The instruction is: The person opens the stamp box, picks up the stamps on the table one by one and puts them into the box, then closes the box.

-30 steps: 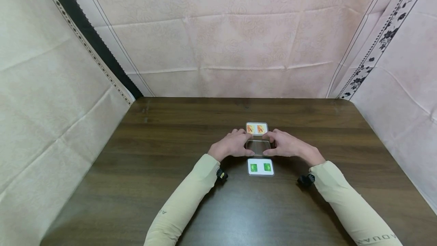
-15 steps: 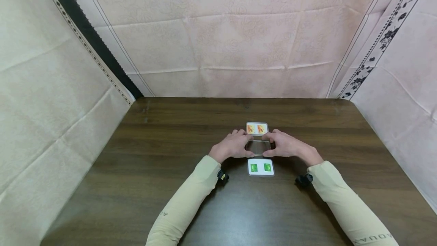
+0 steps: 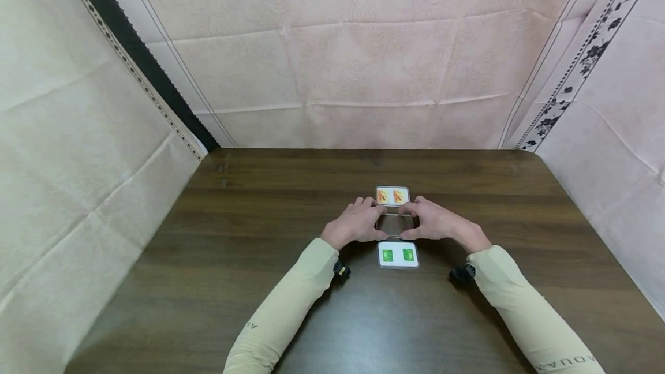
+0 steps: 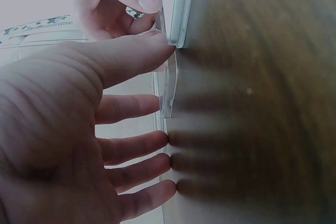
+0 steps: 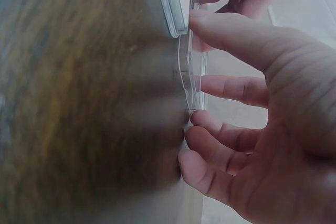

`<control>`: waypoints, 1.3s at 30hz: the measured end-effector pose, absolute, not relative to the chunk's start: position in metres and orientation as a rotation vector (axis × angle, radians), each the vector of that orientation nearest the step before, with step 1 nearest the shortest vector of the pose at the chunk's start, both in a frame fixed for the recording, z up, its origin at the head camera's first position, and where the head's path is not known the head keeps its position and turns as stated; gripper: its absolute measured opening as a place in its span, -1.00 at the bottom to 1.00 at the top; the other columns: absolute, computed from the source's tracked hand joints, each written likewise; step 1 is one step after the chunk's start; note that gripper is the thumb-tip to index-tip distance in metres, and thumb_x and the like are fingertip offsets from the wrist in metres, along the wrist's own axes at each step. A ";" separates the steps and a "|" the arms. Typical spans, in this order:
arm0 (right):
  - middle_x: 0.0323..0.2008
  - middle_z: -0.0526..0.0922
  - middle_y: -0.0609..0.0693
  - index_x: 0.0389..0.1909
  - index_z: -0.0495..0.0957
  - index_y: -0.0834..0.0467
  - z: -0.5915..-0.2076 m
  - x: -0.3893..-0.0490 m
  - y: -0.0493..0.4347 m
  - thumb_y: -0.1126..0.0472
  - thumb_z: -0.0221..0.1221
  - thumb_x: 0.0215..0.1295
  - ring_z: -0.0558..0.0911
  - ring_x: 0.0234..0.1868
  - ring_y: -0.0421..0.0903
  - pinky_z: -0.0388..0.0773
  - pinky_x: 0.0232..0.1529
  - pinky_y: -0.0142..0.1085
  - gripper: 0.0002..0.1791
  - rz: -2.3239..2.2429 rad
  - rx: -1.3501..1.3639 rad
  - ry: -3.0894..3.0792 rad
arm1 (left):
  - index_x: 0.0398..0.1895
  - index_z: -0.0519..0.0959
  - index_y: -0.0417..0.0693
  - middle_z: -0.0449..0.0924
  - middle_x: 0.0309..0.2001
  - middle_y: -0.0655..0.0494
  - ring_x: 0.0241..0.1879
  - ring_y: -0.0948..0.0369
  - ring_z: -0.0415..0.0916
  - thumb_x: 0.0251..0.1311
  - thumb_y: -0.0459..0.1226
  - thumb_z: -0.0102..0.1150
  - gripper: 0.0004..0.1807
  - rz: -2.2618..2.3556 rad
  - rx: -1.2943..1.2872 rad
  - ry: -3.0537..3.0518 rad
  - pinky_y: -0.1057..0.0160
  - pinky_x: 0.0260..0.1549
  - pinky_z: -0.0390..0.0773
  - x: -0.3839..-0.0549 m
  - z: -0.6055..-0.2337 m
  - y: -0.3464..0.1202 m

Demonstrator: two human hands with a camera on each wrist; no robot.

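Note:
A clear, shallow plastic case (image 3: 395, 226) lies on the table between two picture cases. My left hand (image 3: 357, 221) holds its left side, thumb at the near edge and index finger at the far edge. On the opposite side my right hand (image 3: 440, 223) grips it the same way. Both wrist views show the other fingers spread, their tips down on the table. Closest to me is a white case with two green pictures (image 3: 398, 255); behind the clear one lies another with two orange pictures (image 3: 392, 195).
The brown wooden table (image 3: 208, 281) extends around the cases. Pale cloth (image 3: 353, 62) hangs behind its far edge and along both sides. Each wrist carries a small black camera, such as the left wrist camera (image 3: 341, 271).
The hands and the cases keep almost the same places. The left forearm has shifted slightly to the right, and the right wrist slightly to the left.

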State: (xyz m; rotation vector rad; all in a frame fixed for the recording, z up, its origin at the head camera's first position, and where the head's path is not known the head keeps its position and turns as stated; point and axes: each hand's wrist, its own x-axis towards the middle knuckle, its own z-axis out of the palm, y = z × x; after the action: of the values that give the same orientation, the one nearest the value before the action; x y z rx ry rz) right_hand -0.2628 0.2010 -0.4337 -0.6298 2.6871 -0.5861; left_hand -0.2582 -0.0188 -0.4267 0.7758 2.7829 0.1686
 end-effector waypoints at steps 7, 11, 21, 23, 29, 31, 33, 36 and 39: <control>-0.02 0.46 0.12 0.22 0.47 0.06 -0.434 -0.264 0.200 -0.18 0.39 0.09 0.50 -0.04 -0.01 0.51 -0.12 -0.13 -0.29 -0.576 -0.636 2.688 | 0.34 0.42 0.12 0.32 0.32 0.05 0.21 0.10 0.24 0.21 0.16 0.22 -0.33 0.168 0.766 2.790 0.07 0.24 0.35 -0.259 -0.427 -0.018; -0.03 0.46 0.11 0.22 0.48 0.06 -0.434 -0.263 0.201 -0.17 0.39 0.09 0.50 -0.06 -0.01 0.50 -0.14 -0.16 -0.29 -0.577 -0.626 2.691 | 0.31 0.44 0.11 0.33 0.29 0.05 0.18 0.11 0.24 0.19 0.18 0.22 -0.33 0.173 0.779 2.795 0.09 0.20 0.37 -0.260 -0.428 -0.019; -0.02 0.46 0.11 0.23 0.47 0.06 -0.434 -0.263 0.198 -0.16 0.39 0.10 0.51 -0.09 -0.02 0.49 -0.16 -0.19 -0.29 -0.594 -0.626 2.686 | 0.19 0.51 0.10 0.38 0.12 0.07 0.03 0.14 0.21 0.14 0.22 0.24 -0.37 0.180 0.810 2.817 0.16 0.03 0.39 -0.264 -0.430 -0.023; -0.02 0.46 0.11 0.23 0.47 0.05 -0.434 -0.264 0.199 -0.16 0.39 0.10 0.51 -0.10 -0.03 0.48 -0.17 -0.20 -0.29 -0.588 -0.616 2.685 | 0.19 0.51 0.09 0.39 0.09 0.08 0.01 0.14 0.21 0.15 0.21 0.24 -0.36 0.197 0.813 2.809 0.17 0.01 0.38 -0.265 -0.430 -0.023; -0.02 0.46 0.12 0.22 0.47 0.05 -0.434 -0.266 0.201 -0.20 0.37 0.10 0.51 -0.11 -0.03 0.50 -0.16 -0.18 -0.28 -0.590 -0.619 2.683 | 0.16 0.53 0.05 0.45 0.01 0.11 -0.07 0.16 0.23 0.14 0.21 0.24 -0.37 0.220 0.834 2.794 0.22 -0.11 0.37 -0.266 -0.428 -0.024; -0.01 0.47 0.12 0.22 0.47 0.05 -0.434 -0.266 0.202 -0.22 0.37 0.09 0.52 -0.12 -0.03 0.50 -0.15 -0.17 -0.28 -0.596 -0.619 2.681 | 0.14 0.54 0.05 0.46 -0.02 0.12 -0.09 0.16 0.24 0.14 0.21 0.25 -0.37 0.228 0.842 2.793 0.24 -0.14 0.37 -0.266 -0.428 -0.024; -0.01 0.47 0.12 0.21 0.47 0.04 -0.433 -0.265 0.202 -0.24 0.36 0.09 0.52 -0.12 -0.04 0.51 -0.15 -0.16 -0.28 -0.600 -0.620 2.681 | 0.12 0.55 0.04 0.47 -0.04 0.13 -0.10 0.17 0.25 0.13 0.21 0.25 -0.38 0.245 0.848 2.793 0.24 -0.16 0.37 -0.266 -0.428 -0.025; -0.01 0.49 0.12 0.21 0.48 0.05 -0.432 -0.264 0.203 -0.23 0.36 0.09 0.53 -0.12 -0.04 0.52 -0.14 -0.15 -0.28 -0.605 -0.633 2.680 | 0.10 0.56 0.03 0.48 -0.06 0.14 -0.12 0.17 0.26 0.13 0.21 0.26 -0.39 0.270 0.850 2.788 0.24 -0.17 0.37 -0.267 -0.429 -0.026; -0.01 0.50 0.12 0.20 0.48 0.06 -0.431 -0.264 0.202 -0.23 0.37 0.09 0.53 -0.12 -0.04 0.52 -0.14 -0.16 -0.27 -0.611 -0.646 2.673 | 0.08 0.57 0.02 0.48 -0.09 0.15 -0.13 0.17 0.26 0.13 0.20 0.26 -0.41 0.298 0.848 2.778 0.25 -0.19 0.37 -0.267 -0.429 -0.027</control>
State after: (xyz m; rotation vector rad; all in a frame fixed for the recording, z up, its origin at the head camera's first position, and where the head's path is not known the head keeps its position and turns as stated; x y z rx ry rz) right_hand -0.2645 0.2023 -0.4310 -0.6464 2.6733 -0.6111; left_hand -0.2670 -0.0271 -0.4290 0.8480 2.7778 0.2976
